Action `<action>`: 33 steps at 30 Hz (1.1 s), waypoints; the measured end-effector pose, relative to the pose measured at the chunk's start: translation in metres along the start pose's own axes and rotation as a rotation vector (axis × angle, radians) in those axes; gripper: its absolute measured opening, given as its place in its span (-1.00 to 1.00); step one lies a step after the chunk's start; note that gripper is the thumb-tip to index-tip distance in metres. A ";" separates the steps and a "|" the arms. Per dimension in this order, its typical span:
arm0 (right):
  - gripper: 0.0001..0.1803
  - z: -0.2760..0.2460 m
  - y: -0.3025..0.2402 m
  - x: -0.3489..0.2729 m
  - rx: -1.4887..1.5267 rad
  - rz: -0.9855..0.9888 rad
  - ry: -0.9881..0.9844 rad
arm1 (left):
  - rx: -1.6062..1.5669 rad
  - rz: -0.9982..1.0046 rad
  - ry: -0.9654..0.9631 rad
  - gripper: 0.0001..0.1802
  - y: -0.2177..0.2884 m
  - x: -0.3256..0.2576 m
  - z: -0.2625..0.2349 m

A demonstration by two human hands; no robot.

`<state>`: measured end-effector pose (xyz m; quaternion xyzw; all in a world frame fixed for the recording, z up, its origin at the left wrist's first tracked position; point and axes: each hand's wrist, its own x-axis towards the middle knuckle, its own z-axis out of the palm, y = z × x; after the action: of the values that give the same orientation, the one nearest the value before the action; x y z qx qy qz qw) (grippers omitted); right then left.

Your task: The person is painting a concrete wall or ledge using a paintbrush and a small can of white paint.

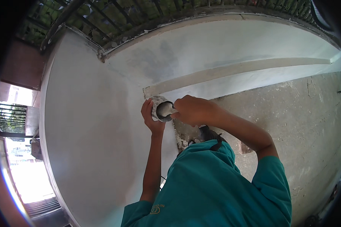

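Observation:
My left hand (148, 114) is wrapped round the outer side of a round, grey-white smeared container (155, 102), tilted so that its dark mouth faces me. Inside lies a whitish, paste-like material (164, 109). At the mouth's right edge, my right hand (189, 109) is closed with its fingers pinched together. Something pale shows at those fingertips and reaches into the container, but its kind cannot be made out. Both hands are up in front of my chest, near the corner of the white walls.
A white wall (91, 113) rises on the left, and another with a raised ledge (238, 70) runs across the front. Dark metal railing (121, 15) tops it. A reddish block (245, 148) lies on the rough concrete floor (291, 125), right of my dark footwear (207, 133).

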<state>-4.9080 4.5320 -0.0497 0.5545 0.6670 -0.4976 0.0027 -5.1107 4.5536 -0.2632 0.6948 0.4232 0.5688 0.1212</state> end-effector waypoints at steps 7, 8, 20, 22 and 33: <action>-0.61 0.013 0.050 -0.017 -0.088 -0.294 0.252 | -0.129 -0.169 0.043 -0.15 -0.007 -0.001 0.006; -0.59 0.009 0.050 -0.026 0.014 -0.243 0.227 | -0.125 -0.168 0.053 -0.15 -0.011 -0.001 0.004; -0.53 0.049 0.116 -0.017 0.669 -0.071 0.446 | -0.158 -0.586 0.002 -0.16 -0.001 0.016 0.035; -0.54 0.059 0.129 -0.003 0.698 -0.084 0.517 | -0.233 -0.612 0.037 -0.20 -0.003 0.018 0.041; -0.47 0.074 0.148 0.138 0.846 -0.364 0.934 | -0.249 -0.671 0.103 -0.19 -0.001 -0.023 0.015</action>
<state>-4.8919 4.5677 -0.2620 0.5436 0.4280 -0.4165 -0.5898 -5.0974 4.5420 -0.2843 0.4678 0.5606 0.5787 0.3634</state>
